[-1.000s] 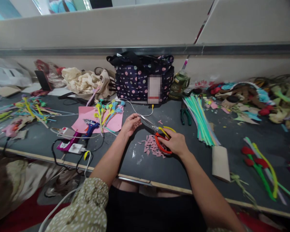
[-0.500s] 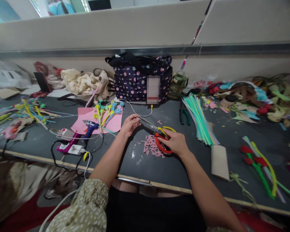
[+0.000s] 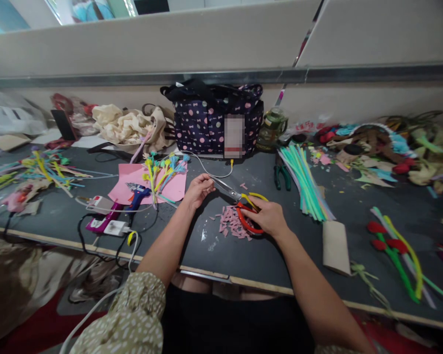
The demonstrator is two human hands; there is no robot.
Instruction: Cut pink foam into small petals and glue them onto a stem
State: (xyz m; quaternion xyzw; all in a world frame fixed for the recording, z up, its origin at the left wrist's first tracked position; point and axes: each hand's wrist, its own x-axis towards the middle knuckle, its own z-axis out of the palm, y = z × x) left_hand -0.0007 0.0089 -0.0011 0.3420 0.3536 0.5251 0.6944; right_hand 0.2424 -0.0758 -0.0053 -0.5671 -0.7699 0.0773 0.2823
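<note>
My right hand (image 3: 269,216) grips a pair of scissors (image 3: 232,191) by its red and yellow handles. The blades point up and left, toward my left hand (image 3: 200,191). Thumb and fingers of that hand are pinched together by the blade tips; whatever lies between them is too small to make out. Below the scissors, a heap of small pink cut pieces (image 3: 233,223) rests on the dark tabletop (image 3: 210,260). One or two more pink bits lie beyond the blades.
Left of my hands are a pink sheet (image 3: 123,177) with bundled stems, a blue glue gun (image 3: 138,196) and cables. Behind stands a dotted bag (image 3: 199,120) with a phone against it. On the right are green-handled pliers (image 3: 282,174), pipe cleaners (image 3: 304,184) and red-tipped stems (image 3: 395,260).
</note>
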